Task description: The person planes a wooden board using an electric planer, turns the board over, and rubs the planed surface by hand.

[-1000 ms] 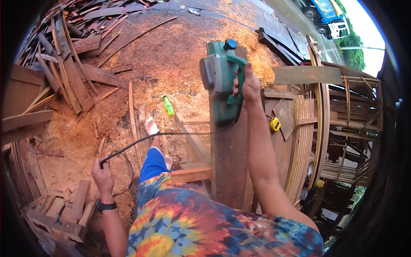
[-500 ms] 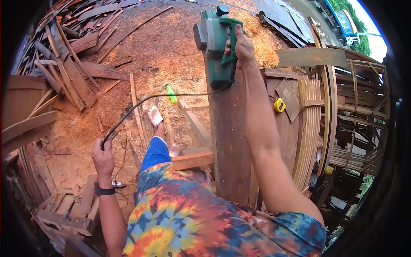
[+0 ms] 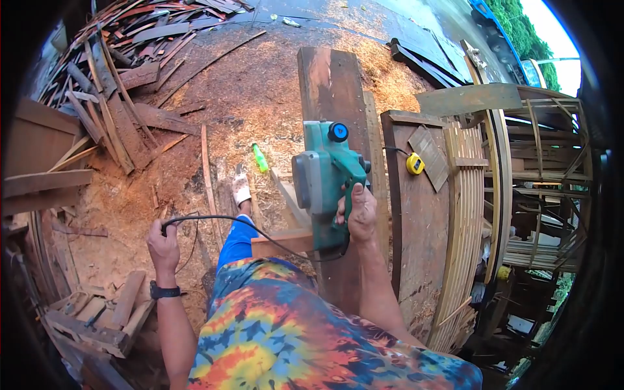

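Observation:
A green electric planer [image 3: 328, 172] rests on a long brown wooden plank [image 3: 331, 84] that runs away from my body. My right hand [image 3: 361, 213] is wrapped round the planer's rear handle. From the back of the tool a black power cord [image 3: 260, 229] loops leftward to my left hand [image 3: 162, 246], which grips it off to the side, clear of the plank. The planer's underside is hidden against the wood.
To the right lie a yellow tape measure [image 3: 415, 164], a wide board [image 3: 422, 227] and stacked pale strips [image 3: 465, 214]. A green bottle [image 3: 260, 158] lies on the shavings-covered ground. Scrap wood [image 3: 110, 97] is heaped at the far left.
My right hand has drawn the planer back along the plank toward my body, baring the plank's far end. My left hand still holds the cord, which now sags lower.

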Demonstrator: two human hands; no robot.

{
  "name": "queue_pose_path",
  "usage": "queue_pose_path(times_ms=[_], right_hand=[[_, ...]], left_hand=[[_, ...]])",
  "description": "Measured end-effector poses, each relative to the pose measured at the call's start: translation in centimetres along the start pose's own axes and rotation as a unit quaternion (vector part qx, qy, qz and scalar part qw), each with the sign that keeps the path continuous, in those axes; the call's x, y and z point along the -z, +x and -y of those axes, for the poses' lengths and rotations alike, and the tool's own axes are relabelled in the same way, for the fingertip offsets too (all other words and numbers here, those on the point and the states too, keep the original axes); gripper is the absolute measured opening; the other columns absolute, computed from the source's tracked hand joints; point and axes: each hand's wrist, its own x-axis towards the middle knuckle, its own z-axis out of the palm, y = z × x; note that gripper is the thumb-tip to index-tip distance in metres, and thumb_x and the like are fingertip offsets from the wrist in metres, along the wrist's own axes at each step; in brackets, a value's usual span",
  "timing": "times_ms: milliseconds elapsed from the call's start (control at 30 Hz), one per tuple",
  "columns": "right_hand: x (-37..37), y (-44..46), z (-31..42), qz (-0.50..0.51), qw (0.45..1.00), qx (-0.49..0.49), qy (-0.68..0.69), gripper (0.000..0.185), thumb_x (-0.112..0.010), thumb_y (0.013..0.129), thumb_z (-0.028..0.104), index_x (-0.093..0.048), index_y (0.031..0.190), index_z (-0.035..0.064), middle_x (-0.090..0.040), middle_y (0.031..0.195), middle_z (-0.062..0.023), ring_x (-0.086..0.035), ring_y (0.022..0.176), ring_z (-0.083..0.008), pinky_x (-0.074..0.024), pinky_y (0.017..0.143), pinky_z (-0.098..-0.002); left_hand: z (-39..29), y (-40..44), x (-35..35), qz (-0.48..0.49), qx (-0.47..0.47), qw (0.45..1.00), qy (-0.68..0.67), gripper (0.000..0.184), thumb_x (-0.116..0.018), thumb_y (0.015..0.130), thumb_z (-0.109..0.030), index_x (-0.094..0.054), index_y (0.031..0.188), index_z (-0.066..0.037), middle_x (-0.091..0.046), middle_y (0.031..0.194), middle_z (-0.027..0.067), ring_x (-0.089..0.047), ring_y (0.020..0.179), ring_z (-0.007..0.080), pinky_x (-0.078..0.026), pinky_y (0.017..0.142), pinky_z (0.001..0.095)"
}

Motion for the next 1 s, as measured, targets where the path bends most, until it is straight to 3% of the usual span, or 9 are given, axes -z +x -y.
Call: queue_pose_path(times_ms=[167,333,600,767,867,1000], right_hand=[[-1.5,9.4,3.2,0.019,0.998,0.030,-0.046,0.060,-0.047,0.099,0.060,-0.055,0.101,0.0004,-0.051,0.059,-0.0027,-0.049,0.044,-0.0107,-0.0427,0.043,-0.0255],[-4.3,22.6,6.9,0.015,0.997,0.047,-0.065,0.060,-0.048,0.098,0.060,-0.056,0.097,0.0008,-0.053,0.061,-0.0031,-0.050,0.043,-0.0113,-0.0429,0.041,-0.0265],[-8.7,37.0,11.6,-0.009,0.997,0.070,-0.021,0.061,-0.053,0.096,0.060,-0.058,0.092,-0.0008,-0.053,0.062,-0.0059,-0.051,0.046,-0.0155,-0.0457,0.043,-0.0312],[-7.8,33.5,10.9,-0.006,0.997,0.062,-0.041,0.061,-0.054,0.096,0.059,-0.058,0.091,-0.0011,-0.054,0.061,-0.0064,-0.052,0.046,-0.0156,-0.0447,0.043,-0.0325],[-6.4,26.5,8.7,-0.014,0.997,0.052,-0.048,0.061,-0.054,0.096,0.060,-0.058,0.090,0.0002,-0.054,0.059,-0.0053,-0.052,0.044,-0.0139,-0.0431,0.042,-0.0306],[-3.9,14.1,5.1,-0.024,0.998,0.016,-0.047,0.058,-0.051,0.098,0.059,-0.058,0.094,0.0016,-0.053,0.059,-0.0031,-0.050,0.044,-0.0108,-0.0405,0.042,-0.0267]], left_hand=[[-0.3,1.1,-1.3,-0.001,0.012,1.000,0.009,0.015,-0.061,0.092,-0.013,-0.063,0.087,0.001,-0.057,0.069,0.0109,-0.052,0.063,0.0172,-0.042,0.059,0.0347],[-2.7,3.2,-2.3,-0.013,0.028,0.999,-0.023,0.023,-0.064,0.094,-0.018,-0.062,0.083,0.002,-0.049,0.062,0.0059,-0.044,0.060,0.0132,-0.036,0.054,0.0328],[-6.5,5.1,-2.9,-0.011,0.028,1.000,0.005,0.027,-0.064,0.096,-0.022,-0.062,0.084,0.002,-0.056,0.065,0.0060,-0.049,0.062,0.0128,-0.041,0.057,0.0336],[-5.9,4.8,-1.9,-0.032,0.001,0.999,-0.038,0.028,-0.064,0.097,-0.023,-0.061,0.083,0.002,-0.054,0.064,0.0015,-0.046,0.061,0.0099,-0.038,0.055,0.0305],[-4.0,4.4,-0.9,-0.049,0.006,0.999,-0.015,0.028,-0.064,0.097,-0.024,-0.061,0.083,0.001,-0.049,0.064,-0.0007,-0.042,0.061,0.0094,-0.035,0.054,0.0297],[-1.5,4.7,0.3,-0.079,0.021,0.997,0.000,0.027,-0.064,0.097,-0.023,-0.061,0.084,0.000,-0.052,0.066,0.0015,-0.045,0.063,0.0107,-0.038,0.055,0.0311]])
